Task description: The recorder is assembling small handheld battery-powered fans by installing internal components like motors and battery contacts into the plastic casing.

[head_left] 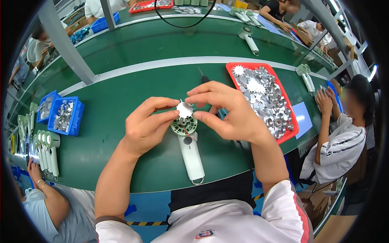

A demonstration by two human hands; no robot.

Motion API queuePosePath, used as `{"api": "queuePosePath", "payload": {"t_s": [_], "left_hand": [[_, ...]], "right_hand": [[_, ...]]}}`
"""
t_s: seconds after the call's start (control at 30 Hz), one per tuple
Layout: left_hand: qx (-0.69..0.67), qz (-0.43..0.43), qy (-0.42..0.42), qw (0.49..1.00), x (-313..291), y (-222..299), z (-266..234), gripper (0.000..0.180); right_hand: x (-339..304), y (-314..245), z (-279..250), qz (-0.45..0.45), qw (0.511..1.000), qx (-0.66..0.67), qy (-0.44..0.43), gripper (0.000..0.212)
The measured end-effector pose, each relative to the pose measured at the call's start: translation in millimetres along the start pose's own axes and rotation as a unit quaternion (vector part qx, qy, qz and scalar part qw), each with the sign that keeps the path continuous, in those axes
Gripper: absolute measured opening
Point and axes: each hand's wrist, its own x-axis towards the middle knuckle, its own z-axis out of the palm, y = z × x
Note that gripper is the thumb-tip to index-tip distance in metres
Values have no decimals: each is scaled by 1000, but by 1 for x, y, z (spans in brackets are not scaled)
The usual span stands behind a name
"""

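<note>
A shiny silver metal disc (184,110) with small tabs around its rim is held over the round head of a pale green and white handheld fan (190,156). My left hand (148,121) pinches the disc's left edge between thumb and fingers. On the opposite edge, the thumb and fingertips of my right hand (225,107) close around it. The fan lies on the green table, its handle toward me and its slotted head partly covered by the disc and my fingers. Thin wires show near the neck. A dark screwdriver (204,77) lies beyond my right hand.
To the right, a red tray (290,117) holds many silver metal parts, beside a pale blue sheet (302,115). Blue bins (75,117) of metal pieces and several fans (52,150) stand at the left. A person (340,141) sits at the right; another person's arm (48,190) is at lower left.
</note>
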Motion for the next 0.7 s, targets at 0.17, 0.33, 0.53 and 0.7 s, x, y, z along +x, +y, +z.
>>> {"api": "queuePosePath", "payload": {"t_s": [0.17, 0.33, 0.53, 0.7], "left_hand": [[-22, -23, -12, 999, -3, 1, 1, 26], [-38, -29, -7, 999, -4, 0, 4, 25], [-42, -28, -1, 999, -5, -1, 2, 28], [-29, -29, 2, 999, -2, 1, 2, 45]], "right_hand": [[-10, 6, 13, -48, 998, -17, 33, 47], [-16, 12, 27, -73, 993, -53, 78, 51], [-17, 9, 32, -65, 990, -77, 97, 57], [-15, 13, 34, -95, 983, -102, 118, 58]]}}
